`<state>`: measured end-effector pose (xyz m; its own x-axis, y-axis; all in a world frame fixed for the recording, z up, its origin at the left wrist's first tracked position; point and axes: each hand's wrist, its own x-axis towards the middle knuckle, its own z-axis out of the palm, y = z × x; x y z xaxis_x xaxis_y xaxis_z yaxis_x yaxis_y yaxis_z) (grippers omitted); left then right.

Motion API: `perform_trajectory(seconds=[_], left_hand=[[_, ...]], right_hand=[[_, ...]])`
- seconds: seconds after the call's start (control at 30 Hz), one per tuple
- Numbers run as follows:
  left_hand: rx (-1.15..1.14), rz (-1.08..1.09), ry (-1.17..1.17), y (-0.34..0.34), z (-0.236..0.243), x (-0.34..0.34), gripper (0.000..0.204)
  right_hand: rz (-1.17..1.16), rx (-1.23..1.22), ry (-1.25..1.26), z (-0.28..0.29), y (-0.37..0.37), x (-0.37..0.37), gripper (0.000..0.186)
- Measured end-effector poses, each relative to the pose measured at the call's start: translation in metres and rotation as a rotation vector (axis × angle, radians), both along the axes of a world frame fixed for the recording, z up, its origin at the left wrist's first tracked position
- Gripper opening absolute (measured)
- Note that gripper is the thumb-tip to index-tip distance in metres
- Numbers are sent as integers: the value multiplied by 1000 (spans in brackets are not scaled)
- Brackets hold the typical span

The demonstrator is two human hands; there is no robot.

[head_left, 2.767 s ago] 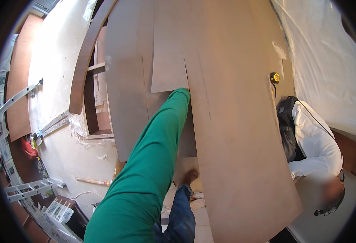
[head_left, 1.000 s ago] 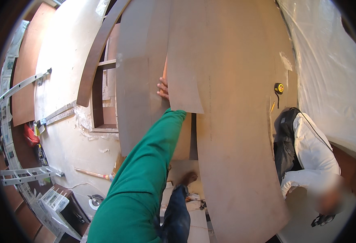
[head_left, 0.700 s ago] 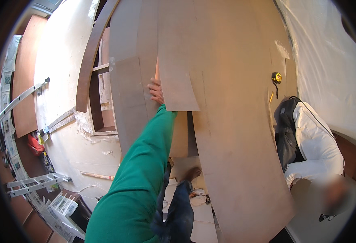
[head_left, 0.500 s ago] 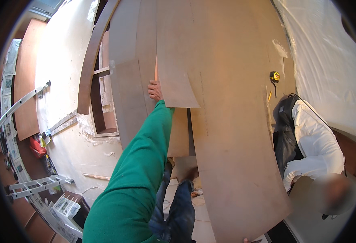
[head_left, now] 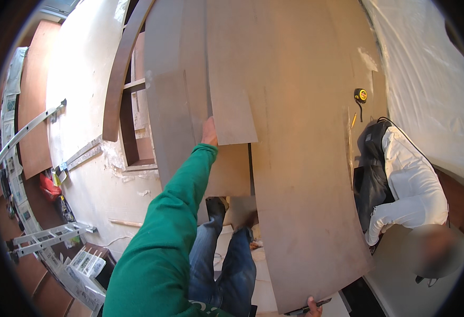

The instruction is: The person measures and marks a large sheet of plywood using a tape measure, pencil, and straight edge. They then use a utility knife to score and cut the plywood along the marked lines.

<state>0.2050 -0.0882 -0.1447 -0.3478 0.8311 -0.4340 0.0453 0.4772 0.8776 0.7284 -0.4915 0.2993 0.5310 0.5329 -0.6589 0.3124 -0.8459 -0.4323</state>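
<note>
My left hand [head_left: 209,132], at the end of a green sleeve, reaches up and grips the left edge of a short brown panel [head_left: 233,108]; the fingers are tucked behind it. A large curved brown board [head_left: 306,201] leans in front of me and overlaps that panel. At the bottom of the picture my right hand [head_left: 312,306] holds the board's lower edge, and only the fingers show. A yellow and black tape measure [head_left: 360,95] and a pencil [head_left: 353,120] sit by the board's right edge.
A co-worker in a white shirt and dark vest [head_left: 403,179] crouches at the right by plastic sheeting [head_left: 427,79]. At the left are a dark arched wooden frame [head_left: 122,84], a pale wall [head_left: 84,105], a folded ladder [head_left: 52,236] and a red tool [head_left: 47,187].
My left hand, hidden behind the boards at first, now shows at the short panel's edge. The big board has shifted slightly, and my right hand has appeared at its lower edge.
</note>
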Motion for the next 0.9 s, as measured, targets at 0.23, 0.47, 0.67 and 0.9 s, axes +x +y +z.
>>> perform_trajectory(seconds=[0.23,0.47,0.67,0.9], left_hand=[[-410,-247,221,-112,67,39,57],[-542,-279,448,-168,72,47,73],[-330,45,643,-142,92,50,67],[-500,-93,489,-44,88,32,61]], right_hand=[[-124,-207,-24,-2,21,0,36],[-345,-233,90,-52,-60,45,37],[-367,-117,110,-64,-60,19,55],[-468,-61,266,-113,-72,25,36]])
